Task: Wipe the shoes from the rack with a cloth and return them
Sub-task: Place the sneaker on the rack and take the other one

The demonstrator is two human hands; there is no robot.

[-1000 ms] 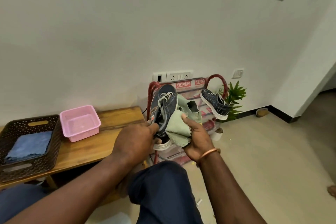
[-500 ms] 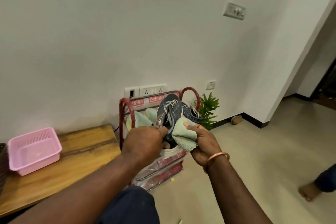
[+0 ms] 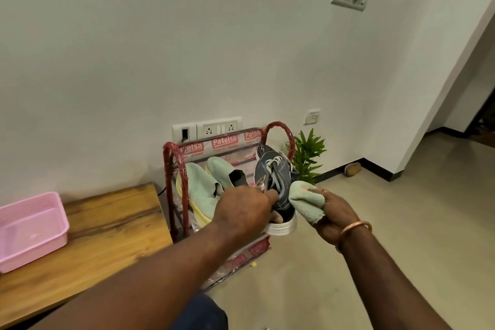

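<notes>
We are working at the rack (image 3: 168, 182), its top shelf carrying a green pair (image 3: 199, 190) on the left and leaving room on the right, inside the red end hoop (image 3: 278, 126). Our left hand (image 3: 242, 211) is gripping the dark sneaker (image 3: 267, 177) above that room, so we are judging its return under way. Our right hand (image 3: 334, 215) is clutching the bunched cloth (image 3: 305, 202) just beside it.

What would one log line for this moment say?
left hand holds dark sneaker | right hand holds green cloth beside it | green slip-ons on rack
</notes>
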